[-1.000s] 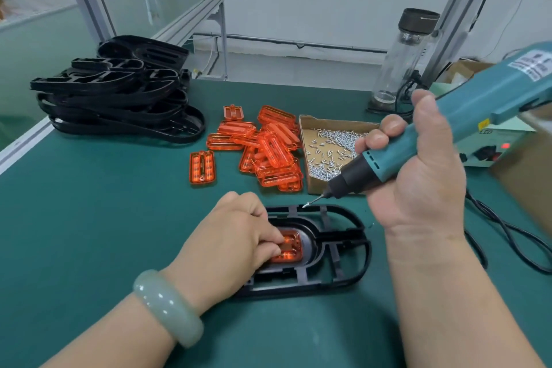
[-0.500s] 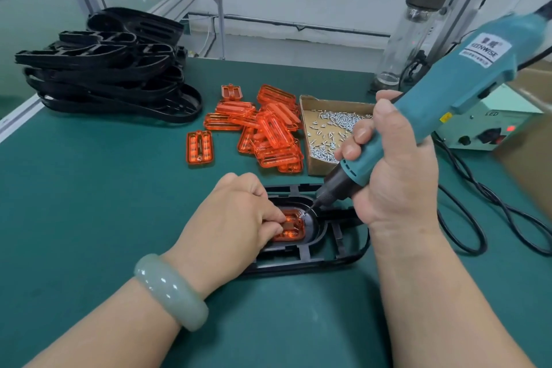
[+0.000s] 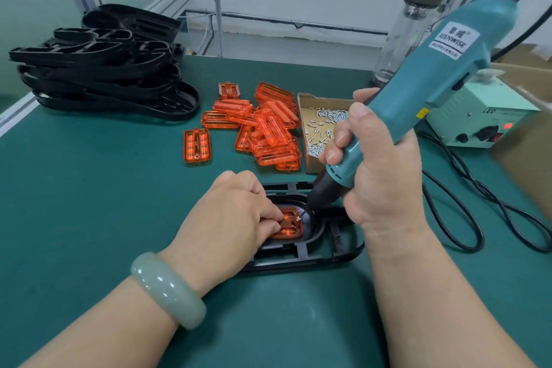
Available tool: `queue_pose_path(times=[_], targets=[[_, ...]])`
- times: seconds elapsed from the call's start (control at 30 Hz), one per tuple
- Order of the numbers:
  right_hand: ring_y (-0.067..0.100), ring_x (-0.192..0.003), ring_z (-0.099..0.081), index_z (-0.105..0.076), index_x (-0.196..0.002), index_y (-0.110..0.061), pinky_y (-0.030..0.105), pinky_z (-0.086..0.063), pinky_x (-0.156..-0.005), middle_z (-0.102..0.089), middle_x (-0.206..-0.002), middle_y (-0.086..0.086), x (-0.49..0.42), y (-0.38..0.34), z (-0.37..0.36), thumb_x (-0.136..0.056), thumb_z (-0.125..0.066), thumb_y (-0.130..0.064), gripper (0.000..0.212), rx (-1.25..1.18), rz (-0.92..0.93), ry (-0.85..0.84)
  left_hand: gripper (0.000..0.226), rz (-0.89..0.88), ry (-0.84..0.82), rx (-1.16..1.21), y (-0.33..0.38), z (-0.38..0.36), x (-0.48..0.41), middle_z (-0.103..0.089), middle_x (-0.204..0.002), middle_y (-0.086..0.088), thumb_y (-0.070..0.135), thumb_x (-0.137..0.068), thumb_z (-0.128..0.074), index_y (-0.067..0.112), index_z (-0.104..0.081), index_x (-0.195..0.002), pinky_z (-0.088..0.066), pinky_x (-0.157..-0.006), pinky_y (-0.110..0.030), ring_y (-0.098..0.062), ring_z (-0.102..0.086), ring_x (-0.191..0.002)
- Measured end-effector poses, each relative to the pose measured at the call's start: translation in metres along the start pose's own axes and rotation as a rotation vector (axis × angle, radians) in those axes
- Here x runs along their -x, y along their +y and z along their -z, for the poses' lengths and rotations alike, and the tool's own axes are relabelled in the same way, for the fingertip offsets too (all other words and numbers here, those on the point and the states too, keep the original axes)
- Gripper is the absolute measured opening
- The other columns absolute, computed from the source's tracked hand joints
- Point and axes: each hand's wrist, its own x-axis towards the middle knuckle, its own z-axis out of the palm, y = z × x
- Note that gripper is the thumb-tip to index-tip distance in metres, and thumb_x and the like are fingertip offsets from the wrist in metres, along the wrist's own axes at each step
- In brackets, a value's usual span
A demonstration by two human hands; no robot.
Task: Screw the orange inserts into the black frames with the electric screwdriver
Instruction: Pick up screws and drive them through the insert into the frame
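Note:
A black frame [image 3: 337,254] lies on the green mat in front of me with an orange insert [image 3: 289,228] seated in its recess. My left hand [image 3: 230,218] rests on the frame, its curled fingertips pressing down on the insert's left side. My right hand [image 3: 379,170] grips the teal electric screwdriver [image 3: 424,92], tilted, with its bit tip touching the insert's upper right corner. A screw seems to sit under the tip.
A stack of black frames [image 3: 98,63] stands at the back left. Loose orange inserts [image 3: 263,128] lie mid-table beside a cardboard tray of screws [image 3: 322,125]. A power supply box [image 3: 484,122], black cables [image 3: 478,203] and a clear bottle [image 3: 409,27] are at the right.
My right hand has brought the screwdriver down from above the frame and swung it more upright, so its tip now meets the insert. My left hand has stayed on the insert.

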Motion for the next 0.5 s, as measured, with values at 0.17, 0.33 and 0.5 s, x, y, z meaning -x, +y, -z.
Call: queue_pose_path(times=[0.17, 0.33, 0.5], targets=[[0.014, -0.043, -0.046, -0.053, -0.094, -0.017, 0.028, -0.042, -0.051, -0.049, -0.056, -0.003, -0.0005, 0.0011, -0.0024, -0.085, -0.054, -0.015, 0.009, 0.025, 0.004, -0.09, 0.016, -0.016, 0.011, -0.008, -0.0006, -0.0005, -0.0002, -0.046, -0.085, 0.014, 0.027, -0.082, -0.072, 0.03, -0.076, -0.097, -0.034, -0.076, -0.024, -0.013, -0.038, -0.089], [0.012, -0.043, -0.046, -0.054, -0.096, -0.019, 0.03, -0.041, -0.052, -0.05, -0.057, -0.006, -0.0001, 0.0005, -0.0004, -0.083, -0.061, -0.016, 0.015, 0.003, 0.003, -0.191, 0.018, -0.039, -0.032, -0.009, -0.0003, 0.0023, -0.0029, -0.043, -0.086, 0.014, 0.03, -0.084, -0.069, 0.031, -0.074, -0.101, -0.035, -0.078, -0.026, -0.011, -0.034, -0.088], [0.012, -0.044, -0.047, -0.055, -0.097, -0.02, 0.029, -0.042, -0.052, -0.051, -0.058, -0.006, 0.0005, 0.0008, -0.0002, -0.078, -0.062, -0.025, 0.021, -0.019, 0.004, -0.223, 0.018, -0.08, -0.057, -0.014, -0.0018, 0.0049, -0.0043, -0.043, -0.087, 0.014, 0.03, -0.085, -0.068, 0.03, -0.074, -0.102, -0.031, -0.077, -0.023, -0.012, -0.035, -0.089]])
